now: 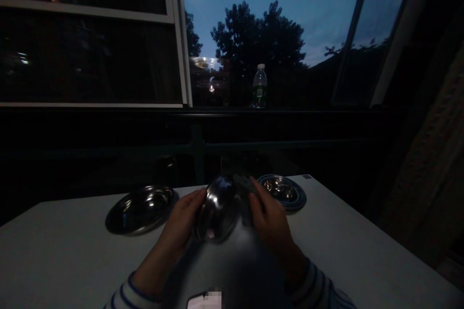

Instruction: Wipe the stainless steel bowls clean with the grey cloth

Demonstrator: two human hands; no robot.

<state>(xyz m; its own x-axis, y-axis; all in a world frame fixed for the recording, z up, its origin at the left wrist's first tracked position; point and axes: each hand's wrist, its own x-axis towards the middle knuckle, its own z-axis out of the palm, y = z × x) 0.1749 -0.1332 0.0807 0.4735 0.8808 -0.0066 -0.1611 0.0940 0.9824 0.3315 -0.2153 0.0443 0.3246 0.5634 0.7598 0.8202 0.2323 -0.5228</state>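
A shiny metal bowl (217, 210) is tilted on its side above the white table (79, 251). My left hand (184, 215) grips its left rim, thumb on top. My right hand (270, 215) is closed round a dark, soft-looking cloth (244, 193), which lies against the bowl's right side; motion blur hides its exact outline. To the left, a larger metal bowl (139, 210) rests on the table. Behind my right hand sits a smaller metal bowl (282, 188) on what looks like a blue-rimmed plate or stacked dish.
A phone-like object (205, 300) lies at the table's near edge, partly cut off. Beyond the table, a plastic bottle (259, 87) with a green label stands on the sill of an open window (362, 34). A patterned curtain (431, 169) hangs at the right. The room is dim.
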